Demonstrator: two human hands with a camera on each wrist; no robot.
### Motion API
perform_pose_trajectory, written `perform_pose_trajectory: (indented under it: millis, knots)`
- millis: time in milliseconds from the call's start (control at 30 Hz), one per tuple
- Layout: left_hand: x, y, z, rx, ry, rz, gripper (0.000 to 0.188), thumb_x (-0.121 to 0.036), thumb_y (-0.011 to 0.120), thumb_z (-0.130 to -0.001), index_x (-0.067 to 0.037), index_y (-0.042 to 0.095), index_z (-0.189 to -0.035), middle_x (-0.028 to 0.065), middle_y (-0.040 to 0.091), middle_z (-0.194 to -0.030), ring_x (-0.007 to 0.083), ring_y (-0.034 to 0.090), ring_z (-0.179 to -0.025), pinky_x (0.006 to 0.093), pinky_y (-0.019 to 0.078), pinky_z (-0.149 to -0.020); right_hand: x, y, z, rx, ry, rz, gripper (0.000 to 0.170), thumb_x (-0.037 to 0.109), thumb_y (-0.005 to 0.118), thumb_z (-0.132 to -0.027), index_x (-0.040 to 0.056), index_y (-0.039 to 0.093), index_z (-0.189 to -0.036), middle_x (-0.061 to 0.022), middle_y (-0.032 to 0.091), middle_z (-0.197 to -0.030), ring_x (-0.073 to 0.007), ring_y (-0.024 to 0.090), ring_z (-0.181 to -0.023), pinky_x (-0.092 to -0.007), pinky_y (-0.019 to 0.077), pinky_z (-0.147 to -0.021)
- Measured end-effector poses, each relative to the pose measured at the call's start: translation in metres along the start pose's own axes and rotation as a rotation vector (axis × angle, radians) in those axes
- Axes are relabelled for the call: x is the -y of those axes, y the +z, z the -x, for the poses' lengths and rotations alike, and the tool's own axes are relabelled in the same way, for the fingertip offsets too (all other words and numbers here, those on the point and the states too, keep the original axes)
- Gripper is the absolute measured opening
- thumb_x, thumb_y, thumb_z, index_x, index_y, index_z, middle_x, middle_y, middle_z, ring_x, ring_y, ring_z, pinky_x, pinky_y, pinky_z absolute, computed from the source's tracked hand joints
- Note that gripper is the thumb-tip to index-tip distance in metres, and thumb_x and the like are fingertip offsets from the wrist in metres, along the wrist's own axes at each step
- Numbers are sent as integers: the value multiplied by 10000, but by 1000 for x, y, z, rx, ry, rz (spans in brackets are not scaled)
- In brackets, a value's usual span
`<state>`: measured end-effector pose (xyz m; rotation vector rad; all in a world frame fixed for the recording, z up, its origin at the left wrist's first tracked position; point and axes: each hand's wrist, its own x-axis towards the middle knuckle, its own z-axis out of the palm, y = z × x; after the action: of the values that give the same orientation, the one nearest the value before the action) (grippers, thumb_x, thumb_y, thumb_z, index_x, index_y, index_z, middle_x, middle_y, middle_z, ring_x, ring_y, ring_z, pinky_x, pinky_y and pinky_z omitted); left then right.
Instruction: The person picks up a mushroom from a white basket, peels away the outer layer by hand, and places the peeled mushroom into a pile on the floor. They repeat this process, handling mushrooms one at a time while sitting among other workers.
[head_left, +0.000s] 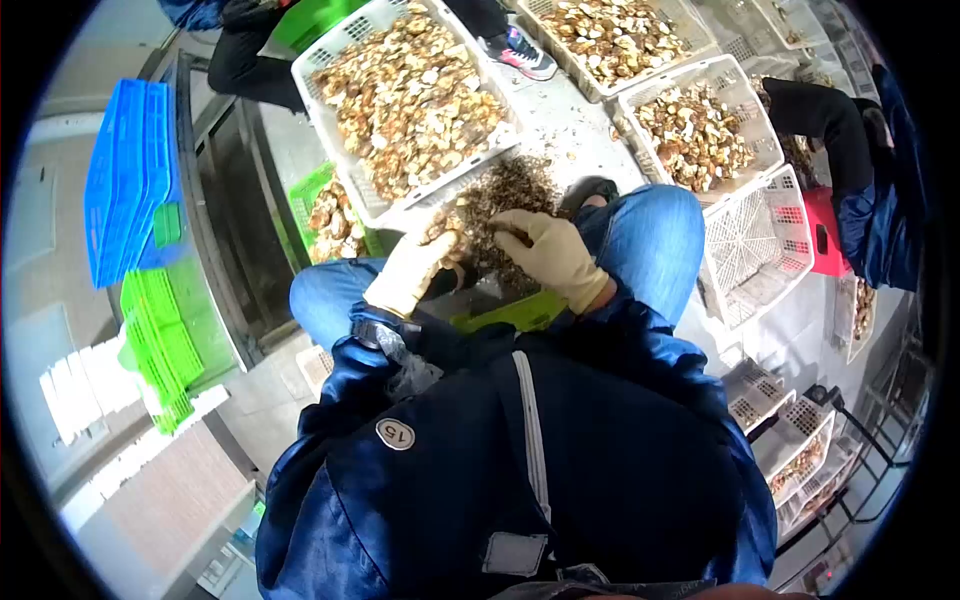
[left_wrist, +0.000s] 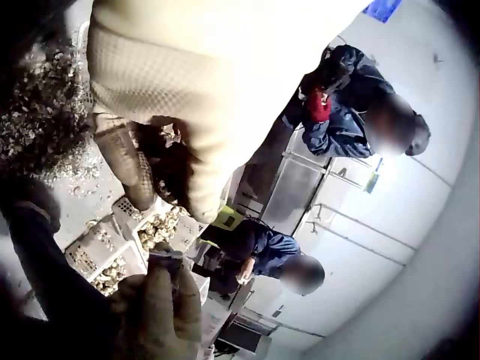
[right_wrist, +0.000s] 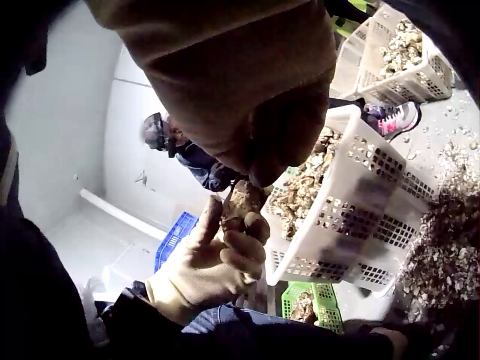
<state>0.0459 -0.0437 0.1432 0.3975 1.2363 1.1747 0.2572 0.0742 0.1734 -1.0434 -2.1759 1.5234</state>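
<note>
Pale floor (head_left: 557, 115) carries dark scraps (head_left: 505, 200) beside white crates (right_wrist: 345, 244) of mushrooms (head_left: 410, 110).

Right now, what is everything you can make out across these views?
Large crate: 1, white, straight ahead
Mushroom pieces: many, brown and cream, in crates
Held piece: 1, brown, in the left hand
Trimmings pile: 1, dark brown, floor ahead
Small crate: 1, green, left of the pile
Other filled crates: several, white, right side
Ribbed-base crate: 1, white, beside the right knee
Blue crates: stacked, count unclear, far left
Green crates: stacked, count unclear, left
Red object: 1, red, right
Other people: at least two, dark-blue clothing, around
Jeans: 1 pair, blue, worn
Jacket: 1, dark blue, worn
Left hand: 1, cream glove, ahead
Right hand: 1, cream glove, ahead
</note>
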Motion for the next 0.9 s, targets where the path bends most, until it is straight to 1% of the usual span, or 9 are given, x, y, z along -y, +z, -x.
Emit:
perform_pose_trajectory:
  millis: [133,267,333,500,533,633,767,833,900]
  knots:
    - [7,3,31,-50,48,-31,506,-67,648,-929,-26,483,-1405,44,644,-1079,107,585,-831,214,474,-710,29,4,9,85,31,101,318,323,683,-906,86,702,-1117,-163,708,-1046,-335,689,-882,-373,550,-777]
    - [-3,10,51,-72,154,-252,596,-74,722,-870,8,485,-1411,65,647,-1136,126,611,-925,243,501,-806,25,17,18,61,33,-42,295,334,683,-907,82,720,-1056,-144,708,-995,-320,678,-863,-374,539,-763]
    - [-4,12,54,-109,171,-352,636,-109,794,-811,34,527,-1370,85,650,-1176,145,623,-1004,266,506,-891,17,24,23,-41,-100,-47,279,319,676,-908,85,723,-1053,-139,704,-1004,-317,672,-892,-380,534,-788]
    - [-18,43,66,-121,180,-414,600,-111,785,-814,42,549,-1343,79,678,-1110,128,628,-962,261,509,-853,5,31,28,-160,-461,77,178,200,649,-910,39,700,-964,-136,694,-1009,-310,649,-922,-380,504,-809]
    - [-20,47,67,-107,178,-454,572,-84,772,-820,40,556,-1335,78,684,-1097,134,633,-957,268,512,-846,8,29,29,-172,-531,24,141,165,627,-905,34,671,-933,-138,680,-912,-297,649,-843,-378,503,-749]
    - [-30,53,68,-31,239,-668,492,-82,754,-813,32,611,-1269,104,698,-1049,144,637,-910,292,512,-808,31,5,46,15,-169,-30,125,154,608,-918,36,649,-917,-129,646,-800,-251,633,-733,-367,487,-672]
    - [-30,60,71,-39,273,-766,499,-109,759,-806,57,609,-1252,126,700,-1050,162,645,-932,296,512,-834,20,-1,45,95,-189,-91,204,210,564,-917,18,623,-880,-151,604,-728,-271,578,-648,-393,468,-631]
    - [-29,62,70,-73,291,-863,517,-122,767,-804,72,602,-1254,132,698,-1060,168,647,-957,298,513,-854,19,5,41,35,-363,-55,252,237,556,-928,5,635,-869,-154,631,-733,-259,616,-667,-395,481,-633]
    - [-14,48,61,-49,252,-745,563,-138,791,-793,79,587,-1271,136,680,-1124,174,639,-1007,299,512,-890,27,-9,56,2,-173,-160,166,169,616,-917,6,625,-885,-150,630,-841,-281,613,-762,-356,480,-666]
